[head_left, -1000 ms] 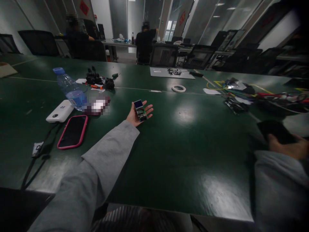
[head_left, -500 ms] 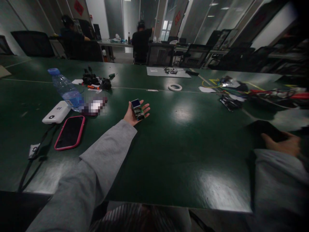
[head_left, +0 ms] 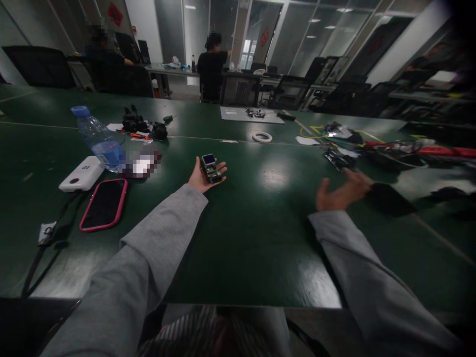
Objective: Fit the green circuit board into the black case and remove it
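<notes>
One blue-capped bottle (head_left: 97, 133), contents unclear, circuit board (head_left: 212, 172) on left hand (head_left: 200, 180)

Everything's sitting on a dark green counter (head_left: 260, 233), and the little circuit board (head_left: 212, 171) is green too, with a dark blue screen (head_left: 208, 159) edged in white, while the flat thing (head_left: 390, 199) off to the right is just black. Sleeves (head_left: 163, 225) are plain grey, the lap cloth (head_left: 188, 325) has dark and pale stripes, the phone (head_left: 104, 203) is black in a hot pink case, the power bank (head_left: 82, 172) is white and the clear bottle (head_left: 94, 134) has a blue cap (head_left: 80, 111). Further back: white ring (head_left: 253, 137), orange tool (head_left: 138, 135), red cables (head_left: 439, 150), red wall decoration (head_left: 115, 14).
</notes>
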A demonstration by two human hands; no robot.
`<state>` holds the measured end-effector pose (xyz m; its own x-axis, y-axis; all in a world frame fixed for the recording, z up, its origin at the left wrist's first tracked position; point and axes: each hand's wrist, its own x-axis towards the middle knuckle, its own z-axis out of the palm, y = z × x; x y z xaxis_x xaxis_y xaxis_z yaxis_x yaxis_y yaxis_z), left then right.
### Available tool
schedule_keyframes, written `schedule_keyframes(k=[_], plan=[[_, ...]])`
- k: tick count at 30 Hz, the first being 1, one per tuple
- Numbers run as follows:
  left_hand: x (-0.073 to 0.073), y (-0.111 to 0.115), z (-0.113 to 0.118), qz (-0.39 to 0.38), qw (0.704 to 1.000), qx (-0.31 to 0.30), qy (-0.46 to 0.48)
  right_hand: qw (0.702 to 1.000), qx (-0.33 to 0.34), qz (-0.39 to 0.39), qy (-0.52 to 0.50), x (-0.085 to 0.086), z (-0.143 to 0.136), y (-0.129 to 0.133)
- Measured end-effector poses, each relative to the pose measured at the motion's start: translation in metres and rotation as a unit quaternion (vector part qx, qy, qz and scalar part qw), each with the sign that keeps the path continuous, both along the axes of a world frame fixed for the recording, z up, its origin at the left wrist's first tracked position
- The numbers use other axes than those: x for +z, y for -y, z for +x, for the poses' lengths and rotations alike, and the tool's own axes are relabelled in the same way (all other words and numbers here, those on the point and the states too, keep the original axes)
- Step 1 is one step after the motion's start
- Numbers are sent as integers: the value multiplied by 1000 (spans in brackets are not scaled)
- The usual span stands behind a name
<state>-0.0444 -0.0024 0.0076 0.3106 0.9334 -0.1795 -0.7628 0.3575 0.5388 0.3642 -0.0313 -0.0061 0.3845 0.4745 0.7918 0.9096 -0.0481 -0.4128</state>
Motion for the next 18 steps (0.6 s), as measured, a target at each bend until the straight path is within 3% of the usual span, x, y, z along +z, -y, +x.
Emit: schedule_keyframes(k=[2, 3, 5, 8, 11, 14, 18], plan=[[0, 1, 0, 2, 1000, -3, -4, 985, 158, -14, 63, 1, -86, 6], [0, 1, -1, 3, 1000, -4, -6, 962, 253, -43, 91, 2, -127, 10], [-1, 1, -1, 1, 1000, -5, -6, 887, 429, -103, 138, 5, -198, 18], [-3, 0, -2, 0, 1000, -4, 3, 839, 501, -128, 166, 7, -264, 21], [-5, -1, -3, 3, 1000, 4, 16, 839, 495, -155, 166, 7, -285, 11], [-5, 0, -5, 8, 999, 20, 25, 853, 475, -164, 140, 4, -280, -3], [1, 6, -5, 34, 998, -3, 47, 872, 462, -147, 64, -4, -270, -16]])
